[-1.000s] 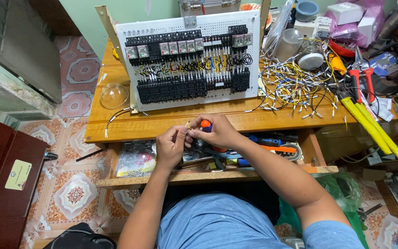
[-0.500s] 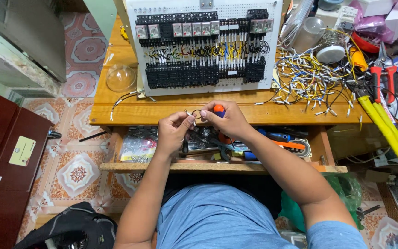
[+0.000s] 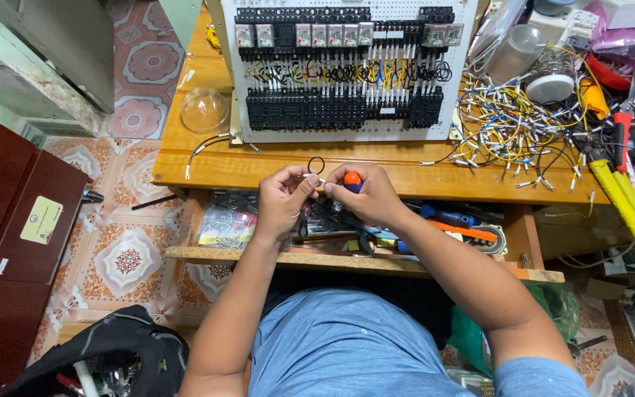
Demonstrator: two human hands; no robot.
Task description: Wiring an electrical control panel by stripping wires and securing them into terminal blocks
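Over the front edge of the wooden desk point(image 3: 273, 170), I have my left hand point(image 3: 282, 197) pinched shut on a short black wire point(image 3: 315, 166) that curls into a loop above the fingertips. My right hand point(image 3: 365, 192) is closed around an orange-and-blue screwdriver point(image 3: 352, 180), just beside the left. Behind them stands a white wiring panel point(image 3: 347, 70); loose wires point(image 3: 508, 125) lie to its right.

- Patterned tile floor point(image 3: 130, 257).
- Wooden desk point(image 3: 207, 158) with lower shelf point(image 3: 259, 256).
- Dark red cabinet point(image 3: 1, 242) at left.
- Grey metal cabinet point(image 3: 45, 51) above it.
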